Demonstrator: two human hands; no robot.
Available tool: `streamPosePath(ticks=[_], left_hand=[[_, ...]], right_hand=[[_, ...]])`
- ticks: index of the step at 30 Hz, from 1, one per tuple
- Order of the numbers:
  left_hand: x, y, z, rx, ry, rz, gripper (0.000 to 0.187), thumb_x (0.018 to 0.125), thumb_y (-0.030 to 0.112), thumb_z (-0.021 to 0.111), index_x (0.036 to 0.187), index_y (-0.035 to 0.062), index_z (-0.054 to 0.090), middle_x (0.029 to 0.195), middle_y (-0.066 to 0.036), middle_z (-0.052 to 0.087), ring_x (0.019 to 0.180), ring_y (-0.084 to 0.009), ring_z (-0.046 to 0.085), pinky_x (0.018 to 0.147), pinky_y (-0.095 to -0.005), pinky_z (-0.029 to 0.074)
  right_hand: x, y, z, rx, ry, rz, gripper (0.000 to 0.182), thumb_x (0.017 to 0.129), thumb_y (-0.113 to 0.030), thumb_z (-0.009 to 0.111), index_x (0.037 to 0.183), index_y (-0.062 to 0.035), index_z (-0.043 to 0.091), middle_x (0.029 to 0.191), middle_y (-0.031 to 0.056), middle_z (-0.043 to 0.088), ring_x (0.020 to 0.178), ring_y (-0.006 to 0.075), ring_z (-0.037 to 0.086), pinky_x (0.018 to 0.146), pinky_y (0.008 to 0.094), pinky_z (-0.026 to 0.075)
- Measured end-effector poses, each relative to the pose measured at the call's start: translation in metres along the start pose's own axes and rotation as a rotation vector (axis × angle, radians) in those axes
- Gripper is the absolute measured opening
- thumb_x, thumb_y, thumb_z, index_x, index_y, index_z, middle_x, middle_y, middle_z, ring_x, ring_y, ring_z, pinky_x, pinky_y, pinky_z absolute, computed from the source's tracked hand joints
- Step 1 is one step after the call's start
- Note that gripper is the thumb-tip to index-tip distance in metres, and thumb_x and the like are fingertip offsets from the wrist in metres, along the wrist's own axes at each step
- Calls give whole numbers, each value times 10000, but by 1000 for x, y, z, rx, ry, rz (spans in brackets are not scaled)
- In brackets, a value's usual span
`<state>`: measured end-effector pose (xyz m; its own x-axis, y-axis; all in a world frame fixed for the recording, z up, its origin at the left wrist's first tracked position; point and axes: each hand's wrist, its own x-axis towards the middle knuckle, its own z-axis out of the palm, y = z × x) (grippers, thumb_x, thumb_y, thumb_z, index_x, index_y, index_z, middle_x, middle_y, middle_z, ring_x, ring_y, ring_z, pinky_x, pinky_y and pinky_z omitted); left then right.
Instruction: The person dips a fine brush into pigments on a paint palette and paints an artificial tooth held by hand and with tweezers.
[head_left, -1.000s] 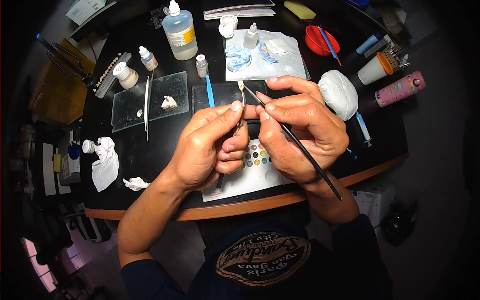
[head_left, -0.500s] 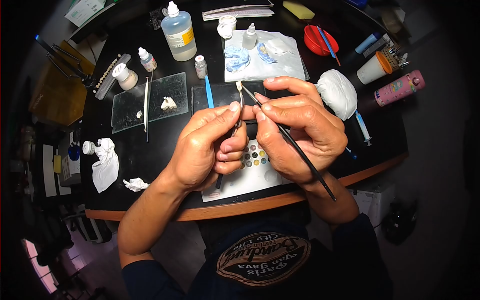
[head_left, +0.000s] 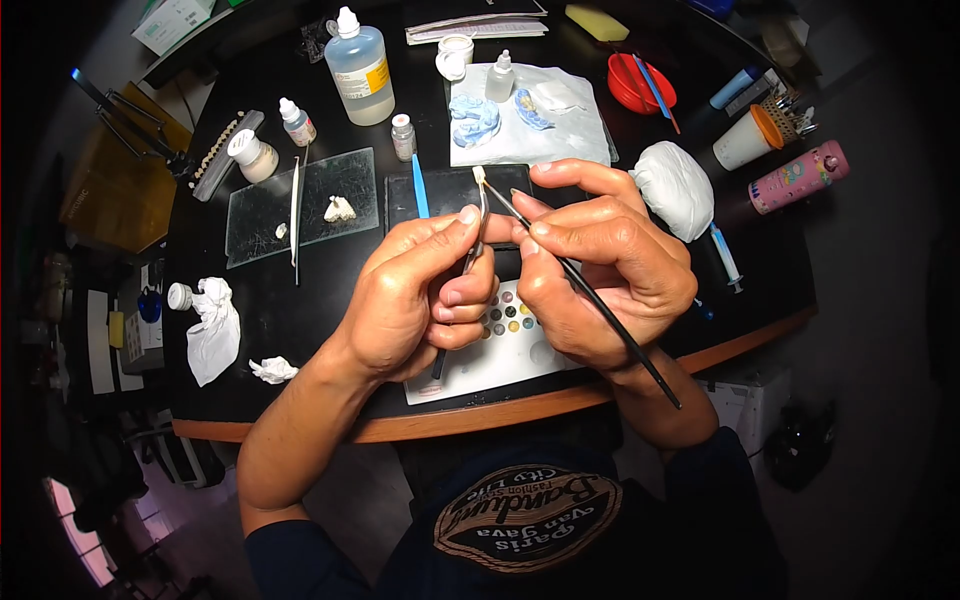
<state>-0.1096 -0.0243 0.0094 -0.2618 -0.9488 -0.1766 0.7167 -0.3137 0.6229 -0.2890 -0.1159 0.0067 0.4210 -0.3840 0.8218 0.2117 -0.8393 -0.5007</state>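
Observation:
My left hand [head_left: 415, 290] is closed round a thin metal holding tool [head_left: 484, 215], upright, with a small whitish tooth-like piece [head_left: 479, 174] at its top end. In my right hand [head_left: 605, 270] a slim black brush [head_left: 625, 335] is pinched, its tip touching or very close to that piece. Behind my hands lies a dark flat box [head_left: 404, 195] with a blue-handled stick [head_left: 420, 185] on it. Below them is a white palette [head_left: 470, 375] with several coloured dots, partly hidden by my hands.
At the left are a glass slab [head_left: 255, 215], a white jar [head_left: 252, 156] and crumpled tissue [head_left: 213, 335]. A large bottle [head_left: 359, 75] and blue moulds [head_left: 475, 120] stand farther back. Rightward are a red bowl [head_left: 632, 90], a white wrapped bundle [head_left: 672, 190], a syringe [head_left: 727, 258] and a pink bottle [head_left: 800, 178].
The brush has shifted slightly, its rear end a little lower and farther right. My left hand holds nearly the same place, and the view has moved very slightly.

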Motion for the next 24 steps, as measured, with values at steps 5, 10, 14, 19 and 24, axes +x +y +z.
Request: streamPosePath(ticks=[5,10,14,19,24], left_hand=[[3,2,-4,-133,-90,-68,595,1151,336,303,1438,-158,468,641,40,311,535,-41,266,417,-176,246],[3,3,-10,-200,-214,-81,679,1121,361,263,1484,-200,387,623,45,284,527,-45,261,419,-175,254],[3,4,-12,-188,-243,-80,692,1119,363,255,1480,-215,374,623,47,283,526,-50,255,422,-181,257],[3,5,-12,-121,-250,-75,709,1121,377,235,1481,-219,365,618,52,274,523,-58,241,421,-192,245],[6,9,-24,-87,-354,-18,670,1143,347,216,1528,-193,310,672,29,312,583,-76,279,438,-205,275]], right_hand=[[-2,-11,-1,105,167,78,191,748,138,701,900,23,680,826,117,714,1079,323,653,859,426,655],[-11,-29,-29,36,138,81,246,751,120,661,941,-33,637,822,85,706,955,224,602,885,385,523],[-36,-35,-41,30,131,132,243,761,74,654,968,-51,629,780,78,705,905,197,576,900,392,469],[-66,-39,-39,14,139,296,148,744,56,687,855,-33,644,754,80,706,878,216,568,886,386,470],[-96,-40,-39,-13,58,448,113,709,54,689,775,-31,655,698,52,686,803,192,582,876,371,472]])
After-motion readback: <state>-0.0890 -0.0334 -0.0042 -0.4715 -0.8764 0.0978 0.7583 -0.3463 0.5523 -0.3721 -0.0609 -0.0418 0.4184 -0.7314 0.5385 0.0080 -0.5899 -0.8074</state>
